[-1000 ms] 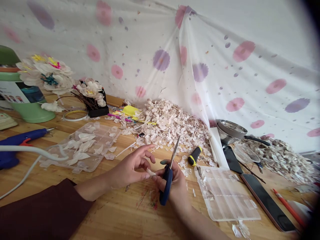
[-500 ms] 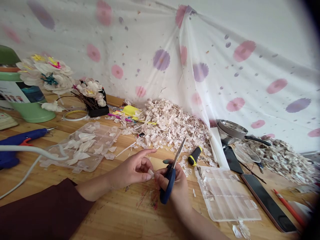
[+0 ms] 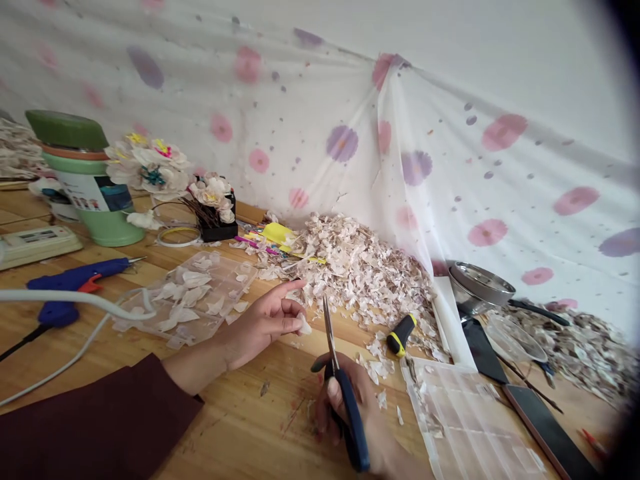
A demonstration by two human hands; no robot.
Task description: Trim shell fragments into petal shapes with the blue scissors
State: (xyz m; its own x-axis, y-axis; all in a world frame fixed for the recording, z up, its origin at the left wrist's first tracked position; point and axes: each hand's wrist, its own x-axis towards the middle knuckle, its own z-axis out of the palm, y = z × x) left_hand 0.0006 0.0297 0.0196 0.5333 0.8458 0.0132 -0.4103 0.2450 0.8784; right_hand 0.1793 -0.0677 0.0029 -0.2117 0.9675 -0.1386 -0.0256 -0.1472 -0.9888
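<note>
Between the thumb and fingers of my left hand is a small whitish petal. My right hand grips a pair of scissors with dark blue handles, the blades pointing up and away from me. The two hands are apart, the right one lower and nearer to me. Beyond them lies a large heap of pale, papery scraps. To the left of my left hand, several larger whitish petals rest on a clear plastic divided tray.
A blue glue gun with a white cable crosses the left side. Paper flowers stand by a green container. On the right are a yellow-black handle, a second clear compartment box, phones and metal bowls.
My right hand with the scissors has drawn down and away from my left hand, which keeps the petal. The view has shifted, so the scene sits lower and farther right.
</note>
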